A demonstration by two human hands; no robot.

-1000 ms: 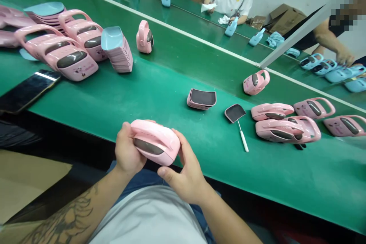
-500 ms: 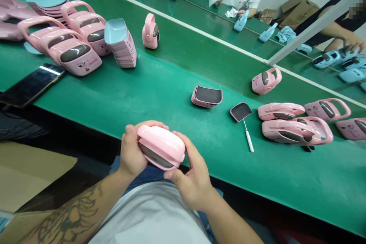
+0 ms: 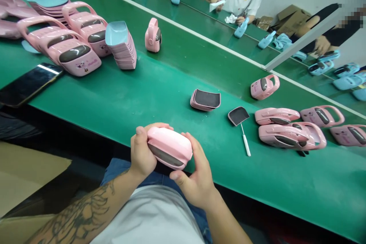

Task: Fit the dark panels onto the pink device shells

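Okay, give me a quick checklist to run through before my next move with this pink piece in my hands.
Both hands on the piece: ok, left hand and right hand hold the pink moulded piece.
Grey oval panel showing: ok.
Piece's far side: cannot tell, hidden from view.
Phone off the green belt: not ok, it lies on the belt.
Dark-padded paddle apart from the stacked pink pads: ok.

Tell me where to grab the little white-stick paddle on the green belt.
Pinch its thin white handle from your side of the green belt. The handle lies flat, pointing toward you, with the dark pad at the far end.
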